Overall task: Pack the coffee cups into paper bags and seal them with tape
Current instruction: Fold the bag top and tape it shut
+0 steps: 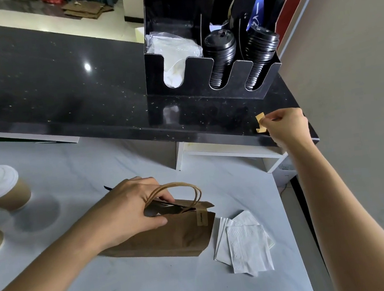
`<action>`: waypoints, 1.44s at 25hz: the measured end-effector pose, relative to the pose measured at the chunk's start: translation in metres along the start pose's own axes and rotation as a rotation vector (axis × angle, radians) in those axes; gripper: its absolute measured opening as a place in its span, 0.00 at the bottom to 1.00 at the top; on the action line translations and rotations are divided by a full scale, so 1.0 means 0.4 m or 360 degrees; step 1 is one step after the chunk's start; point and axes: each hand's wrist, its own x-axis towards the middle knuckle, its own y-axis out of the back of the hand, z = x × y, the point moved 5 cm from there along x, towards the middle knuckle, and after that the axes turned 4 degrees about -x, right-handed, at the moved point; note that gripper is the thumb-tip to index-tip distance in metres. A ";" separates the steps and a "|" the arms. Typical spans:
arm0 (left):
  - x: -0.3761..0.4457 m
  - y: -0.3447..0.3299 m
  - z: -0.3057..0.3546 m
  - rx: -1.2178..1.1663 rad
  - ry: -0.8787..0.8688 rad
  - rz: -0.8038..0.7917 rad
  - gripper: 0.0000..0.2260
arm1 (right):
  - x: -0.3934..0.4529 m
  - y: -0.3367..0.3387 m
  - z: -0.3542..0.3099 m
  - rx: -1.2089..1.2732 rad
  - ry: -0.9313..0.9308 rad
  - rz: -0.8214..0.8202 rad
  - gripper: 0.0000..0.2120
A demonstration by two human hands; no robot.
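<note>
Sealing is the step in hand, as I judge it from my remote station. Far left on the pale worktop (131,287) stand two lidded coffee cups (0,187), not yet bagged; one is cut off by the frame edge. Next, my left hand (131,209) grasps the mouth of the one paper bag (169,238), fingers curled over the rim beside its handles, pinching it closed. One strip of tape (201,217) already sits over the rim. To the right lie several napkins (245,245); I cannot count them exactly. On the dark counter (56,85) above stands one black organiser (201,75) with two stacks of lids. Far right, my right hand (286,125) pinches a second piece of tape (260,122) at the counter edge. The next move, I judge, calls for carrying it to the bag's mouth and pressing it across.
</note>
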 end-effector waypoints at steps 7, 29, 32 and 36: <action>-0.063 0.060 -0.091 0.0249 0.0015 0.0017 0.21 | 0.004 0.010 -0.006 0.0125 0.0013 -0.0013 0.05; -0.110 0.057 -0.158 -0.0269 0.0053 0.0395 0.13 | -0.162 -0.036 -0.118 0.0703 0.0299 -0.0194 0.01; -0.111 0.054 -0.162 -0.0345 0.0076 0.0408 0.13 | -0.220 -0.018 -0.148 0.0748 0.0343 -0.0243 0.03; -0.110 0.047 -0.158 -0.0338 0.0019 0.0389 0.12 | -0.295 0.009 -0.181 0.0844 0.0352 -0.0281 0.05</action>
